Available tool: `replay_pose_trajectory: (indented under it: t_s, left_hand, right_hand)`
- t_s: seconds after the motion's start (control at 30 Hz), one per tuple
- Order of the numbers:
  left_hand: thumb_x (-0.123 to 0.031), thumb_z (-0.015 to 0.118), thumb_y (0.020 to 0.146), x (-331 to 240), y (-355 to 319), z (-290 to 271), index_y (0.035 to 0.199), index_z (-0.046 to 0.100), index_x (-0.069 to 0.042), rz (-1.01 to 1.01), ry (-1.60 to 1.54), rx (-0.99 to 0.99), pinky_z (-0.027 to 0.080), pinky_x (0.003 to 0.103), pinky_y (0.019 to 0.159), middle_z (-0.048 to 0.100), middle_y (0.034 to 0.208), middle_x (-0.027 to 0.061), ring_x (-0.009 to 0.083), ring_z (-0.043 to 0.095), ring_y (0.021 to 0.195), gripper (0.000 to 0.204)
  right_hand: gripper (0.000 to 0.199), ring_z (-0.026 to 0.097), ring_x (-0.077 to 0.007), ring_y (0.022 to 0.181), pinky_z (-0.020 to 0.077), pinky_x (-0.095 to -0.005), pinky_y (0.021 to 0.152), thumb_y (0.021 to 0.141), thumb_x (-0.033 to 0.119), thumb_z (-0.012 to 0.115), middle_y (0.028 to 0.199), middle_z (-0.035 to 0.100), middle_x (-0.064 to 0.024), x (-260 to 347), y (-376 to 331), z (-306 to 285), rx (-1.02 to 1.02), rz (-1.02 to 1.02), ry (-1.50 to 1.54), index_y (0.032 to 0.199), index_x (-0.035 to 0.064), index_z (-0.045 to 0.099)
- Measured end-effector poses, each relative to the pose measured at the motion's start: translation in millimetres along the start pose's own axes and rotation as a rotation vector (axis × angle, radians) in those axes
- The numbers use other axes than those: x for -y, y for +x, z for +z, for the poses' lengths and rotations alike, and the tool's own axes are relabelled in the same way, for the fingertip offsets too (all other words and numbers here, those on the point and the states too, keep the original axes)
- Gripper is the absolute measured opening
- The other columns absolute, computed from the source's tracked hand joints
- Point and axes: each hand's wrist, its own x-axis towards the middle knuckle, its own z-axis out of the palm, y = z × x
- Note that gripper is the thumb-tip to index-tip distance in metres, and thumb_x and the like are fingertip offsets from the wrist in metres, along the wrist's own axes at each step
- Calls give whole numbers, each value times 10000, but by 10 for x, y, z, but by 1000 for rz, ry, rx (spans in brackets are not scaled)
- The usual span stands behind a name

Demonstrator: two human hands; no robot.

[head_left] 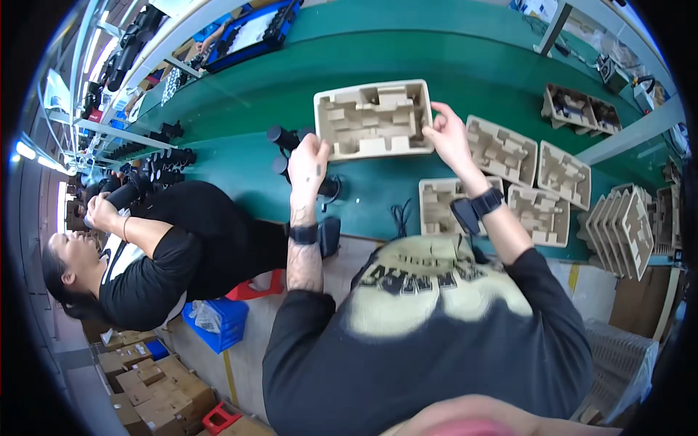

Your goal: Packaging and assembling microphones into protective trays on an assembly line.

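Between my two hands a beige molded pulp tray [372, 122] is held up over the green bench, its shaped hollows facing me. My left hand [308, 161] grips the tray's left end, fingers closed on the rim. At the opposite end my right hand [447, 135] pinches the right edge with the thumb at the front. Beside my left hand, dark cylindrical devices [282, 136] stand on the bench, partly hidden by that hand. More pulp trays [503, 149] lie to the right, close to my right forearm.
A stack of pulp trays [618, 225] leans at the bench's right end. Another tray holding dark parts [580, 109] sits at the far right. A co-worker [174, 254] on the left handles a black device. Cardboard boxes [163, 392] and a blue crate [218, 325] stand on the floor.
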Motion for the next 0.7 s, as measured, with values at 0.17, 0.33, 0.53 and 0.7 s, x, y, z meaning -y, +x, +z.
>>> replay_pose_trajectory:
  t_s: [0.17,0.33,0.53,0.7]
  left_hand:
    - [-258,629,838,160,135,179,816,582,-27,12,432,244,483,443,690,644,812,158,373,613,757,236]
    - [-228,681,799,82,-41,363,935,626,-53,120,440,70,470,417,790,645,967,122,344,593,931,228]
    - [-179,684,802,-464,23,263,1161,584,-74,818,26,43,432,434,916,551,1203,164,330,524,1089,386]
    - [-190,674,810,-80,-80,537,1125,601,-57,702,-265,-47,420,427,929,613,1078,145,323,565,1039,349]
  right_hand:
    - [437,428,-34,559,368,-202,524,749,-5,603,611,423,45,-476,348,31,9,39,-127,1181,-13,532]
    - [462,447,-33,568,368,-204,518,741,-18,611,641,480,48,-286,240,-6,4,61,29,1199,-8,543]
    - [457,512,-42,659,421,-192,610,784,-28,583,760,559,36,-4,264,-111,-160,23,196,1237,-2,531]
    - [428,579,-147,1023,497,-289,847,872,35,537,1152,593,-82,28,407,-876,-514,52,567,1295,7,485]
